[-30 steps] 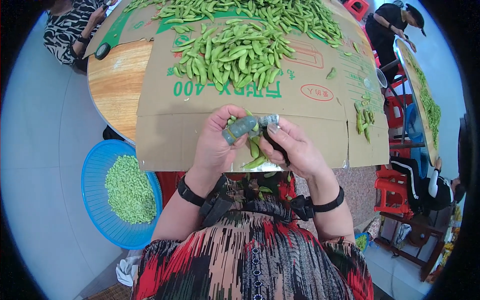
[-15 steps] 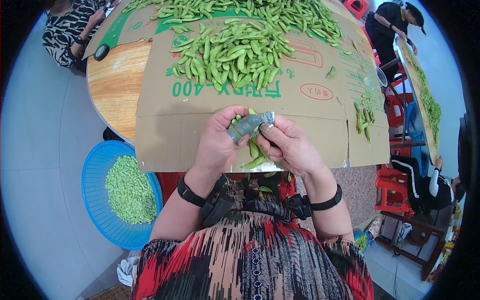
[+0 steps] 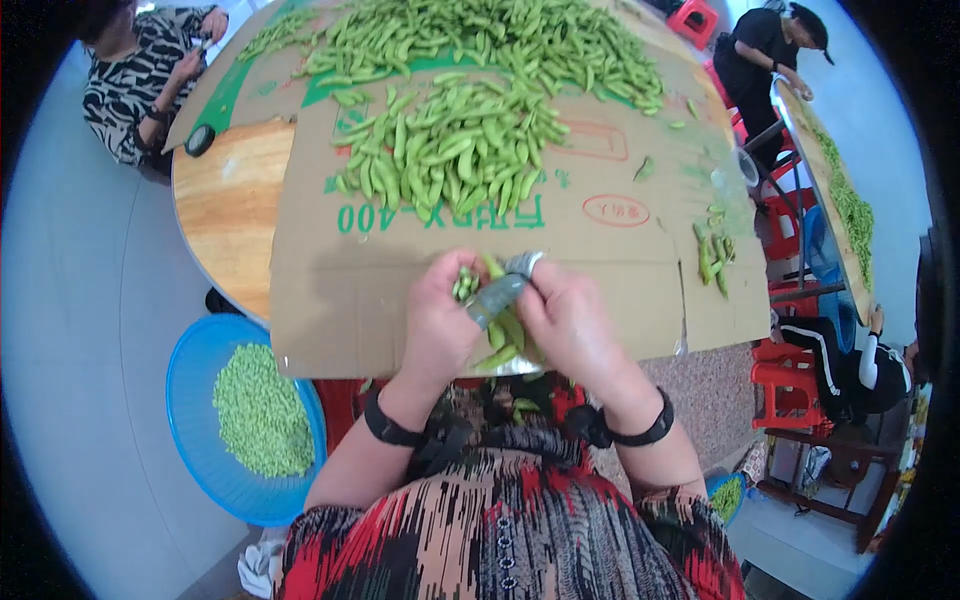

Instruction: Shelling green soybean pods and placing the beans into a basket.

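Since a second ago the hands have barely shifted, the taped thumbs now angled up to the right over the green pod. The pod's long axis slants from lower left to upper right, pinched between the left hand and right hand, both closed on it. It sits at the near edge of the cardboard-covered surface, beyond it the heap of pods, and a blue basin of shelled beans down left.

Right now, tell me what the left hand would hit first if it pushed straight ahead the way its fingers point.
Probably the pile of pods on the cardboard; the left hand points up-table toward it, though height is unclear.
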Motion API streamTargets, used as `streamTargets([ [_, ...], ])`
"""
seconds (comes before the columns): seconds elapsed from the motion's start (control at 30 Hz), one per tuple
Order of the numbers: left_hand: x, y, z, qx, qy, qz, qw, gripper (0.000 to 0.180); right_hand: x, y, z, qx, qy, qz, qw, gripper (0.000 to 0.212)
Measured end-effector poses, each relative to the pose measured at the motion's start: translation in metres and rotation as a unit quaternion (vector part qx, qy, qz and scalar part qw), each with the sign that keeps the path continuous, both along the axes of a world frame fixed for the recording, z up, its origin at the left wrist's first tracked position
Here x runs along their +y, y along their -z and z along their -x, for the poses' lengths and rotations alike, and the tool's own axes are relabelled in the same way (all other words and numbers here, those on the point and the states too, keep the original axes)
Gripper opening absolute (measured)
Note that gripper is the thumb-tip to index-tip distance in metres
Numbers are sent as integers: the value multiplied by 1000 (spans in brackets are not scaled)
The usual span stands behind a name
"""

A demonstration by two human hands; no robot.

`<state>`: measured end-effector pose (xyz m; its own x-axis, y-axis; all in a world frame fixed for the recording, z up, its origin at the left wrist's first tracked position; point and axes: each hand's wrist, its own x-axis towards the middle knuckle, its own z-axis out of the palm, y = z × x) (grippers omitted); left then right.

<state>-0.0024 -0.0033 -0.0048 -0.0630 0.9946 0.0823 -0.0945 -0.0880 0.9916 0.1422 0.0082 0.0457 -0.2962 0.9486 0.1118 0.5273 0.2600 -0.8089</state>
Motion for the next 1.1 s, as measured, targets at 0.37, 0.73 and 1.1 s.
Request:
streamTargets([
  [0.37, -6, -6, 5, -224, 10, 84, 971, 14, 18, -5, -7, 41, -86, 130, 987, 20],
  [0.73, 5, -15, 15, -336, 68, 135, 929, 23, 86, 0, -18, -323, -36, -82, 942, 21],
  [1.1, -3, -9, 5, -17, 101, 54, 993, 19, 3, 24, -16, 93, -29, -6, 995, 10],
])
